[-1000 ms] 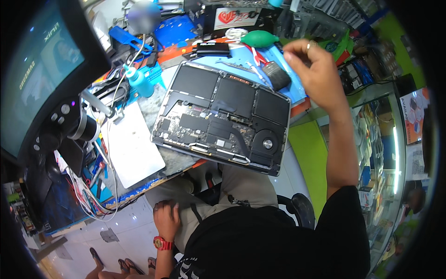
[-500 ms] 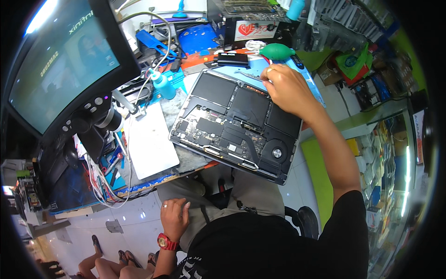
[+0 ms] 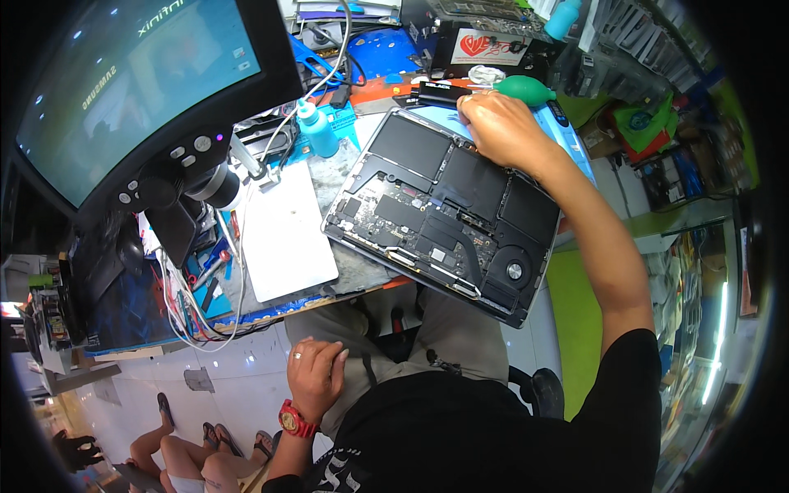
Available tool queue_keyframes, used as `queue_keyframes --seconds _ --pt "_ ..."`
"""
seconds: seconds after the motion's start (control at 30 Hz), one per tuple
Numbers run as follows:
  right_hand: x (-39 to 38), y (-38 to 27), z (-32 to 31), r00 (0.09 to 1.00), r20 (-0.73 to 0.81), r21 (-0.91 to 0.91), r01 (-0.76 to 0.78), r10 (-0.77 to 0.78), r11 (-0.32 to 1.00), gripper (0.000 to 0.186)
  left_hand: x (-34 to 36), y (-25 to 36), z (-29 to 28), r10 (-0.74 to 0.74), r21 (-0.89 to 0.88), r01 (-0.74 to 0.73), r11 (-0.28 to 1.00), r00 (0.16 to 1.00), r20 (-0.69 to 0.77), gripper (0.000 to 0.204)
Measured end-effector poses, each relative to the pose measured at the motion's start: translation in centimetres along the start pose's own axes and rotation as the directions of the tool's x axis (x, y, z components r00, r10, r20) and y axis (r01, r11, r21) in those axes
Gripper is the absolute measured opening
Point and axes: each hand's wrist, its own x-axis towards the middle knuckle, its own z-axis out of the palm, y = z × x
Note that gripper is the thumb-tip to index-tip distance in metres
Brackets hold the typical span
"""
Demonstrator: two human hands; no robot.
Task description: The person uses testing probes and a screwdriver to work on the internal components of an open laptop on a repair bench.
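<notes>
An opened laptop (image 3: 411, 234) lies tilted across the table's front edge, its dark battery cells, circuit board and round fan exposed. My right hand (image 3: 505, 131) reaches over its far side, fingers bent and drawn together near the far edge. Whatever is between those fingertips is hidden. Just beyond them sits a small black box-shaped thing (image 3: 444, 94), and a green blower bulb (image 3: 526, 90) lies behind the hand. My left hand (image 3: 316, 378) rests on my thigh below the table, empty, its fingers loosely laid out. A red watch (image 3: 296, 419) is on that wrist.
Left of the laptop lies a flat silver panel (image 3: 288, 238). A blue bottle (image 3: 316, 130) stands behind it. A large screen (image 3: 156, 90) overhangs the left side, with white cables (image 3: 240, 287) and tools below. Other people's legs (image 3: 189, 456) show at lower left.
My right hand has shifted left along the laptop's far edge, closer to the black box-shaped thing. The whole view has swung somewhat; my left hand stays on my thigh.
</notes>
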Motion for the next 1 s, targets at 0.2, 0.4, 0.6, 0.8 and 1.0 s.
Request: queue_keyframes --seconds 0.2,0.4,0.6,0.8,1.0 --pt "-1.0 0.5 0.6 0.898 -0.438 0.146 0.041 0.028 0.988 0.027 7.6 2.2 -2.2 0.148 -0.050 -0.157 0.986 0.978 -0.145 0.028" --pt "-3.0 -3.0 -2.4 0.874 -0.283 0.888 0.083 0.395 0.453 0.026 17.8 2.6 -4.2 0.263 0.035 -0.261 0.965 0.959 -0.103 0.021" --pt "-4.5 -6.5 -1.4 0.958 -0.097 0.979 0.042 0.271 0.201 0.015 23.3 2.3 -2.8 0.253 0.039 -0.255 0.966 0.966 0.061 0.015" --pt "-4.8 -9.2 -0.8 0.973 -0.095 0.960 0.033 0.212 0.278 0.015 21.4 2.1 -1.1 0.234 0.088 -0.233 0.968 0.972 0.000 0.022" --pt "-4.1 -10.4 -0.2 0.974 -0.145 0.889 0.052 0.171 0.456 0.012 18.9 2.3 -1.2 0.203 0.098 -0.197 0.976 0.977 -0.059 0.025"
